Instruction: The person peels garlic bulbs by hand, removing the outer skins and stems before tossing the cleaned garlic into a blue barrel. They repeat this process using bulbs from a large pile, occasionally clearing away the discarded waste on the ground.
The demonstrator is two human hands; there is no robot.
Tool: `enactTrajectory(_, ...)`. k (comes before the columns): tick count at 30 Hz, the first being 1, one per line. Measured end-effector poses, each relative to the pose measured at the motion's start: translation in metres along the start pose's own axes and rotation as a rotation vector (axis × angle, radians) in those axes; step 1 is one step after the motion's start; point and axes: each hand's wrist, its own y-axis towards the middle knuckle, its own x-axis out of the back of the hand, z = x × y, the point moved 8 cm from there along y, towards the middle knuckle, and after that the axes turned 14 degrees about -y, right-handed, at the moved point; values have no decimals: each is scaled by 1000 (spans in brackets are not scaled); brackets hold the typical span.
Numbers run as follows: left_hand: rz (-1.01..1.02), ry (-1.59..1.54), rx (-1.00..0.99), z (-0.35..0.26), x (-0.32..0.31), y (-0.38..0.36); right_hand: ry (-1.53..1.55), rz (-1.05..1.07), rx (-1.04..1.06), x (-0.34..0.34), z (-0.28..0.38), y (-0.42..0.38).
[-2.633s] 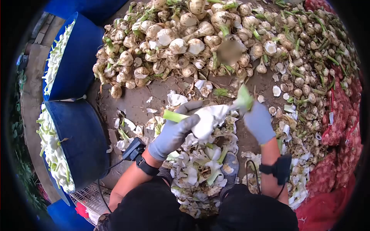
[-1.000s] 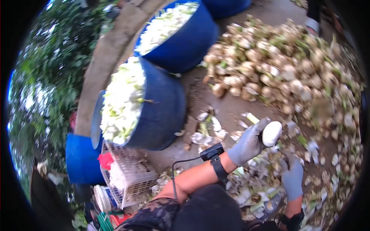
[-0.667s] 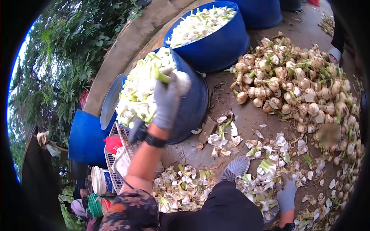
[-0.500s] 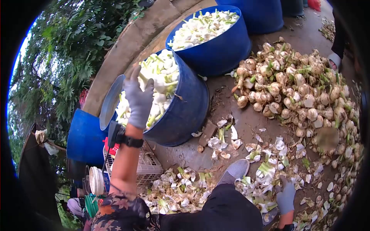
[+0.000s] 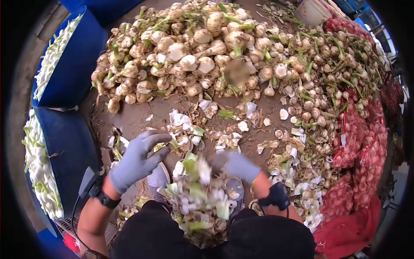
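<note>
My left hand [image 5: 140, 159], in a light grey glove, hovers over the ground with thumb and fingers apart and nothing between them. Opposite it is my right hand [image 5: 241, 167], gloved too, its fingers smeared by motion near the litter. Between and below both hands lies a heap of white and green garlic peelings [image 5: 196, 200], blurred along its top, between my shoes. Just ahead spreads a big pile of unpeeled garlic bulbs [image 5: 188, 63] with dirty skins and cut stems.
Along the left stand blue tubs [image 5: 69, 146] filled with white peeled garlic [image 5: 39, 166]. Red mesh sacks [image 5: 364, 149] of bulbs line the right side, and a red cloth [image 5: 351, 231] lies at lower right. Loose skins litter the brown ground [image 5: 133, 115].
The view has swung right, from the tubs to the garlic pile. My left hand has come from above a tub of peeled garlic to over the peelings, opposite my right hand.
</note>
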Motion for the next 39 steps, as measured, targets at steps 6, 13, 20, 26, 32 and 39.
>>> enactTrajectory(6, 140, -43, -7, 21, -53, 60, -170, -782, -845, 174, -149, -23)
enactTrajectory(13, 63, -358, 239, 78, -103, 91, 14, -694, -967, 146, -168, -12)
enactTrajectory(20, 79, -973, 526, 76, -157, 74, -75, -704, -301, 99, 6, -4)
enactTrajectory(26, 65, -761, 219, 49, -155, 68, 1034, -236, -473, 74, -21, -17)
enactTrajectory(32, 37, -794, 319, 49, -149, 59, 1034, -428, -552, 72, -7, -17)
enactTrajectory(39, 26, -1014, 296, 46, -140, 62, 999, -399, -529, 79, -3, -15)
